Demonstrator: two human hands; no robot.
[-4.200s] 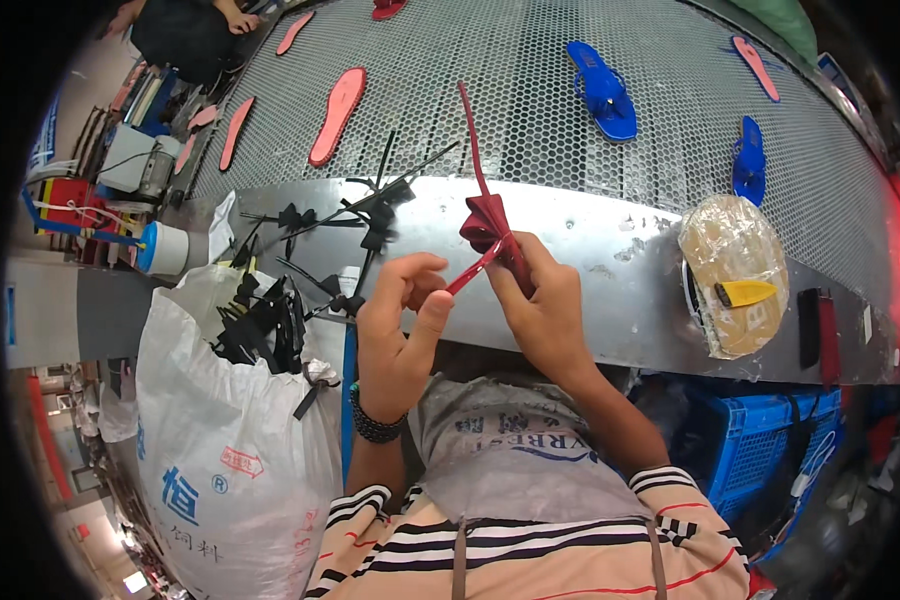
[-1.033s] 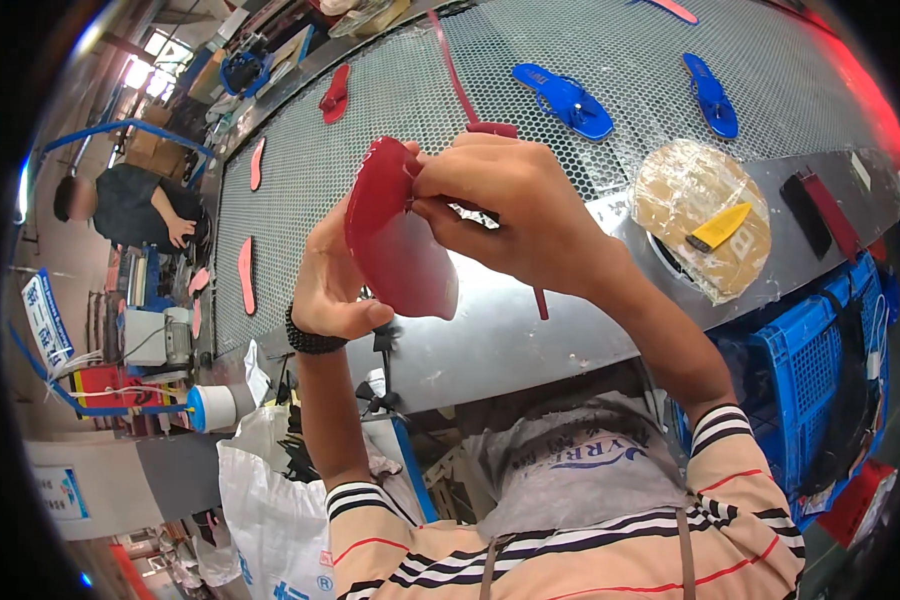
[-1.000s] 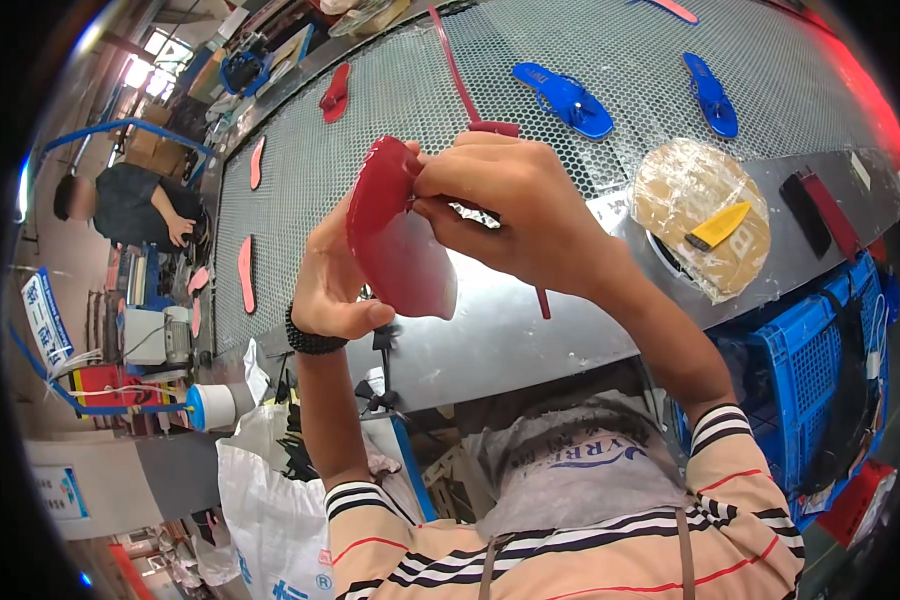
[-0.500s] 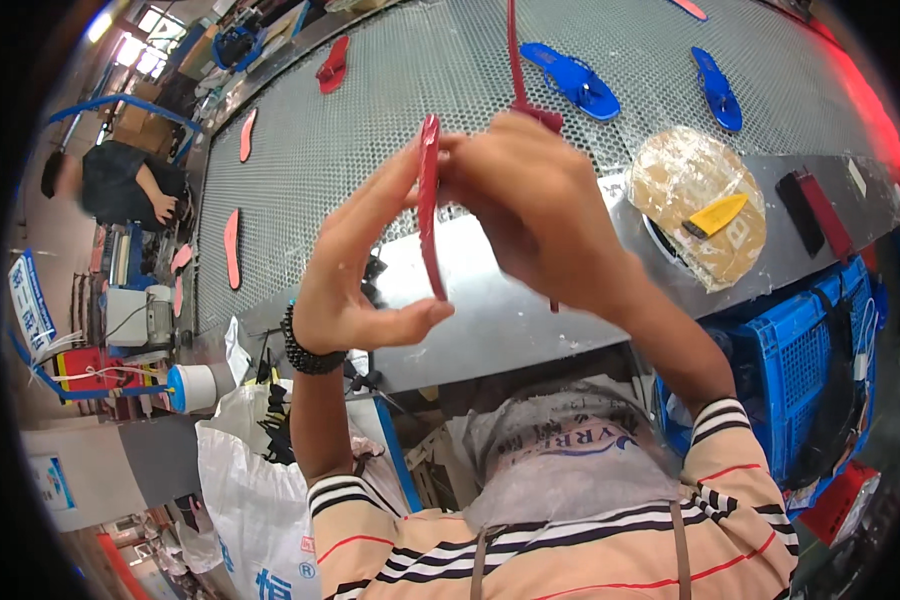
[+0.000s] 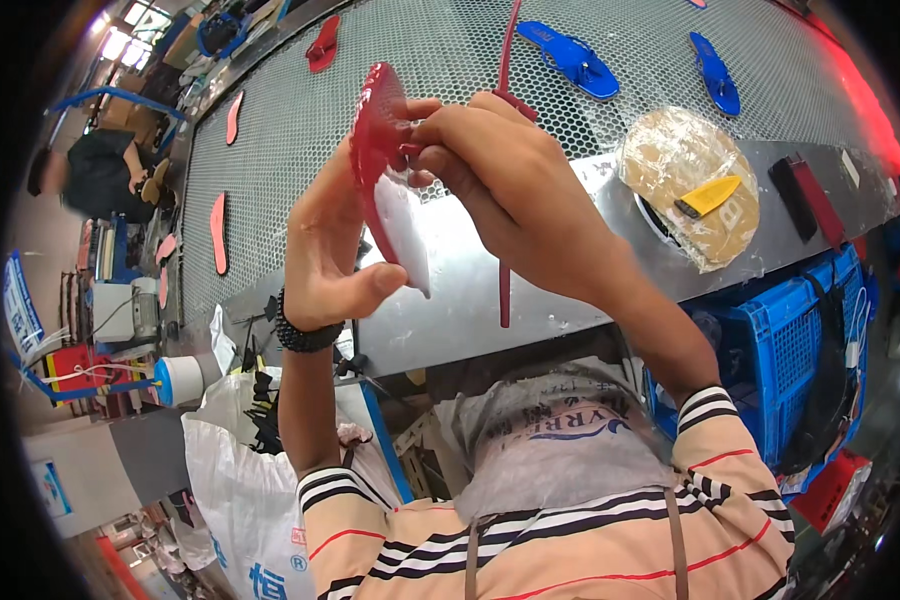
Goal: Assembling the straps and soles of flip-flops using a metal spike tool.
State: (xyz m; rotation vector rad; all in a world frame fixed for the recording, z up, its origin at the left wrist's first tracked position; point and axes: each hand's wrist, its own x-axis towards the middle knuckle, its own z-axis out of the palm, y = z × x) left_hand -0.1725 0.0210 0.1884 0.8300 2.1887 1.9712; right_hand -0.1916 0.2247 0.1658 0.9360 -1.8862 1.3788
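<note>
A shiny red sandal sole (image 5: 377, 130) is held on edge above the metal bench, its lower end white, perhaps from glare. My left hand (image 5: 322, 235), with a black bead bracelet, grips the sole with the thumb near the lower end. My right hand (image 5: 518, 175) is closed in a pinch close to the sole's face. Its fingertips hold one end of a red strap (image 5: 504, 297); other lengths of it stick out above and below the hand. Where the strap meets the sole is partly hidden by my fingers.
Blue sandals (image 5: 575, 62) and a red sandal (image 5: 322, 45) lie on the perforated belt, with pink insoles (image 5: 220, 232) at left. A yellow-handled tool (image 5: 710, 196) rests on a round, film-covered lid (image 5: 682, 160). Right below is a blue crate (image 5: 795, 355); a person (image 5: 105, 170) sits far left.
The sole has turned so its face shows more, and has moved left and up. My right hand has shifted slightly left, and the strap now hangs lower beneath it.
</note>
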